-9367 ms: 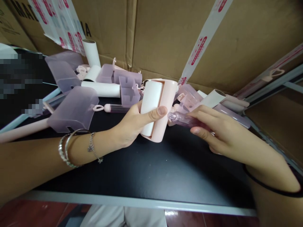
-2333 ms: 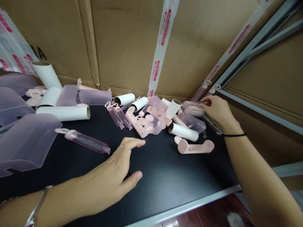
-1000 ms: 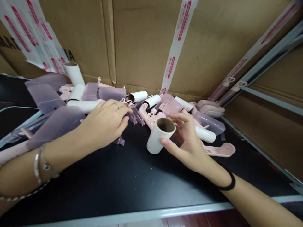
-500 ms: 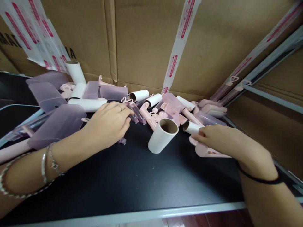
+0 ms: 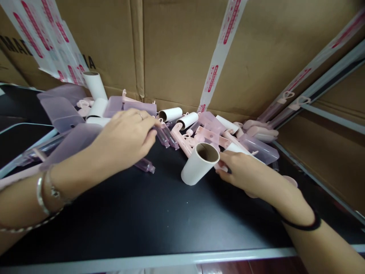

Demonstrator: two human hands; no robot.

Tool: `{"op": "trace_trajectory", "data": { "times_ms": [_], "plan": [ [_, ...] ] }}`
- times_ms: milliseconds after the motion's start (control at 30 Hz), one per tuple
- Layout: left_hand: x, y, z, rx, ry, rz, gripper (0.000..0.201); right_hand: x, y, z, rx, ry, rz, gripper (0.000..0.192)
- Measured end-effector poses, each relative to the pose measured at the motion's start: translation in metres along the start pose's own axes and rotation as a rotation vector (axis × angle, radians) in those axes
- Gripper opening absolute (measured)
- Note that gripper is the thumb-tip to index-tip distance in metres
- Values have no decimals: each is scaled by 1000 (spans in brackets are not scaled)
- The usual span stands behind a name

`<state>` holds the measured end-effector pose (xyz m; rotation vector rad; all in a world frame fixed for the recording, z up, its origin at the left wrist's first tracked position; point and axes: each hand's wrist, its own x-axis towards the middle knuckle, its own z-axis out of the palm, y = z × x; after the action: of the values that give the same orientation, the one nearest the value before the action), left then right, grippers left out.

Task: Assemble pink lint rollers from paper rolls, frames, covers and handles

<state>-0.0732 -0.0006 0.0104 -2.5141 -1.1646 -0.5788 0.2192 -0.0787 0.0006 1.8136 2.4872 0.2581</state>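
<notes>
My left hand (image 5: 129,135) is over the left middle of the pile, thumb and fingers curled in. Its fingertips are beside clear purple tubes (image 5: 168,137) with pink loops; what they pinch, if anything, is hidden. A similar clear purple tube (image 5: 145,165) lies below this hand. On the right, the fingers of my right hand (image 5: 245,171) close round a pink plastic piece (image 5: 221,166), mostly covered by the palm. A white cardboard roll (image 5: 196,167) stands tilted just left of those fingers, its brown hollow end facing up.
Several white rolls (image 5: 170,114), purple translucent covers (image 5: 58,112) and pink plastic handles (image 5: 181,139) lie heaped along the back. Behind them rises a taped cardboard box (image 5: 173,57). The black shelf (image 5: 159,220) has a grey metal front edge (image 5: 171,262); a metal post stands at right.
My right hand has moved left, close to the standing roll, with the pink plastic piece. My left hand has shifted slightly up, and the view has moved a little.
</notes>
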Motion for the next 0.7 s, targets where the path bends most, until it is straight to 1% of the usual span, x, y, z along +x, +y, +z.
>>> {"op": "trace_trajectory", "data": {
  "times_ms": [33, 67, 133, 167, 200, 233, 267, 333, 367, 433, 600, 700],
  "plan": [
    [3, -5, -5, 1, 4, -48, 39, -1, -1, -4, 29, 127, 10, 2],
    [6, -9, -10, 8, 12, -97, 39, -2, -2, -9, 77, 285, 23, 1],
    [11, -17, -17, 27, 20, -183, 40, -4, -6, -19, 236, 629, 23, 9],
    [13, -21, -20, 39, 24, -217, 40, -4, -10, -23, 330, 774, -11, 14],
    [13, -24, -22, 48, 28, -244, 41, -4, -14, -26, 411, 875, -69, 18],
    [13, -26, -23, 53, 27, -261, 41, -3, -19, -27, 463, 919, -141, 23],
    [13, -28, -24, 57, 22, -271, 41, -2, -24, -28, 478, 910, -214, 25],
    [12, -30, -25, 70, 7, -274, 42, 0, -33, -25, 423, 797, -312, 27],
    [12, -31, -25, 75, -4, -270, 43, 2, -35, -23, 380, 734, -340, 28],
    [12, -32, -24, 87, -11, -271, 43, 4, -37, -18, 329, 654, -372, 30],
    [12, -29, -24, 94, -42, -264, 44, 5, -32, -10, 322, 577, -366, 39],
    [12, -26, -24, 89, -52, -250, 45, 4, -31, -9, 289, 574, -335, 40]
  ]
}}
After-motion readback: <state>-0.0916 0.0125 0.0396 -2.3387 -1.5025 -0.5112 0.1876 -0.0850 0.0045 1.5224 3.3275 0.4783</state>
